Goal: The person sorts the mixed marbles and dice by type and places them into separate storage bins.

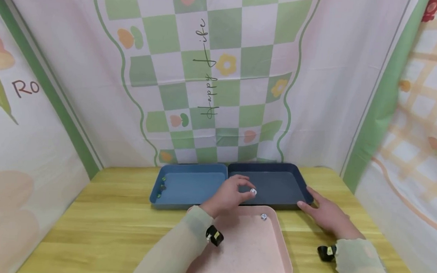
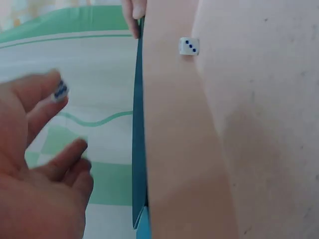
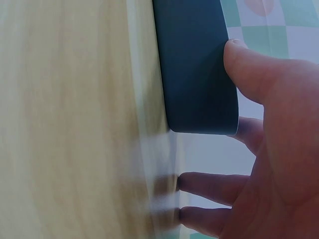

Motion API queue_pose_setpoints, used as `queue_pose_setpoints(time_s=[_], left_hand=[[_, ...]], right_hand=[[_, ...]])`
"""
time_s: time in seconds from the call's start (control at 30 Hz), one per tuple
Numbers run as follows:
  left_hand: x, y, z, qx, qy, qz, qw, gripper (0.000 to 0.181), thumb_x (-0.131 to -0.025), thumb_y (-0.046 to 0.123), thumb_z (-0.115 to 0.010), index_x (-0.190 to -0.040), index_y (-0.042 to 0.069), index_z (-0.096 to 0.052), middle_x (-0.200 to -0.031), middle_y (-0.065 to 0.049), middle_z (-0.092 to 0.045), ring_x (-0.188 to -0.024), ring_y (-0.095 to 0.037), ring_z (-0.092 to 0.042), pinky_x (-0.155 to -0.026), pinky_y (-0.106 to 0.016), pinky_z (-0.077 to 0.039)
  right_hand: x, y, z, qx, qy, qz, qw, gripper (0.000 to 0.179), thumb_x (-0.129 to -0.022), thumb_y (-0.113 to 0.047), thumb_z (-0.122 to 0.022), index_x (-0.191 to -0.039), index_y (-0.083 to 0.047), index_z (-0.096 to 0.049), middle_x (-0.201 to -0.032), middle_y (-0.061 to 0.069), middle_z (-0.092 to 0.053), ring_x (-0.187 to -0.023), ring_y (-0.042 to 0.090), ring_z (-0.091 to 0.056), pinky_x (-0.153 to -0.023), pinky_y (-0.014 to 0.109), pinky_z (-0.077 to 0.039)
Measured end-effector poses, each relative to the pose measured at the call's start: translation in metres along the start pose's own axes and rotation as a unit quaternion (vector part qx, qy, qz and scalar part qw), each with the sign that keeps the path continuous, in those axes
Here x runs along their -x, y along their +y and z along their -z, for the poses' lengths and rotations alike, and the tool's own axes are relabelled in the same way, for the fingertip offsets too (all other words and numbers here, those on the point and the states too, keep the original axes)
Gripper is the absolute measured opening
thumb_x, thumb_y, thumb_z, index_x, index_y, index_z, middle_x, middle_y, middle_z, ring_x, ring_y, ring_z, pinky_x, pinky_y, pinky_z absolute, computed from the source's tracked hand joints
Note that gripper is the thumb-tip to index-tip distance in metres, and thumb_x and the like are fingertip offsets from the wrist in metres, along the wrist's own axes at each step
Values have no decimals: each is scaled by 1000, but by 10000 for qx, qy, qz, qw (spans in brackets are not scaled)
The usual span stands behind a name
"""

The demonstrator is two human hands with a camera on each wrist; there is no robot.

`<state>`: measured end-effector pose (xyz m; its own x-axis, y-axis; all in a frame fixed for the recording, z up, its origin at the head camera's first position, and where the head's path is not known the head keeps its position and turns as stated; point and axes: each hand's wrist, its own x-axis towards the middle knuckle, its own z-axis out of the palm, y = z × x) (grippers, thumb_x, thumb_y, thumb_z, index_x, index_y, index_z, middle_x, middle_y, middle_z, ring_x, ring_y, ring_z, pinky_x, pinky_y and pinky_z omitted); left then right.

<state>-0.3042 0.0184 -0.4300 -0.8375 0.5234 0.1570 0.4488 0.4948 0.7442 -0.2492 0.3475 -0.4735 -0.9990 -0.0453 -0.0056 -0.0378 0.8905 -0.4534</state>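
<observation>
My left hand [image 1: 231,194] pinches a white die [image 1: 253,191] between thumb and fingertip, held up over the near part of the dark blue tray [image 1: 271,183]. Blue pips show on this die in the left wrist view. A second white die [image 1: 264,216] lies in the pink tray [image 1: 288,261], by its far right corner; its upper face bears three blue pips in the left wrist view. My right hand [image 1: 326,212] holds the near right corner of the dark blue tray, thumb at the front rim and index finger along the side; the other fingers [image 3: 214,186] are spread below the corner.
Left of the dark blue tray stands a lighter blue tray [image 1: 198,188] with several small greenish pieces [image 1: 163,187] along its left side. All trays rest on a wooden table [image 1: 101,221]. A patterned curtain [image 1: 220,92] hangs behind it.
</observation>
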Motion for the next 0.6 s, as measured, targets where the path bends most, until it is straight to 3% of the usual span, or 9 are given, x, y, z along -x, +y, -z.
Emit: queue_pose_setpoints(time_s=[0.13,0.27,0.6], left_hand=[[-2,-3,7,-6,770,52,9970,17,-99,29,-66,-112,20,-73,-131,0,-57,-123,-23,-52,-98,-42,-47],[-4,-6,15,-147,1237,140,9921,20,-99,25,-66,-114,15,-73,-132,-7,-57,-127,-27,-49,-101,-46,-44],[-12,-16,22,-374,1432,766,9860,17,-96,28,-69,-110,20,-74,-142,-9,-47,-134,-33,-39,-99,-48,-44]], right_hand=[[1,-1,0,-39,29,40,10000,92,-99,-63,-44,-157,2,-16,-137,42,-42,-119,62,-43,-88,74,-38],[1,-1,1,-39,23,65,10000,91,-100,-62,-44,-157,3,-15,-137,42,-42,-119,62,-44,-87,73,-39],[1,-1,0,-33,0,39,10000,92,-99,-63,-44,-157,2,-16,-138,42,-41,-120,63,-43,-87,74,-38]])
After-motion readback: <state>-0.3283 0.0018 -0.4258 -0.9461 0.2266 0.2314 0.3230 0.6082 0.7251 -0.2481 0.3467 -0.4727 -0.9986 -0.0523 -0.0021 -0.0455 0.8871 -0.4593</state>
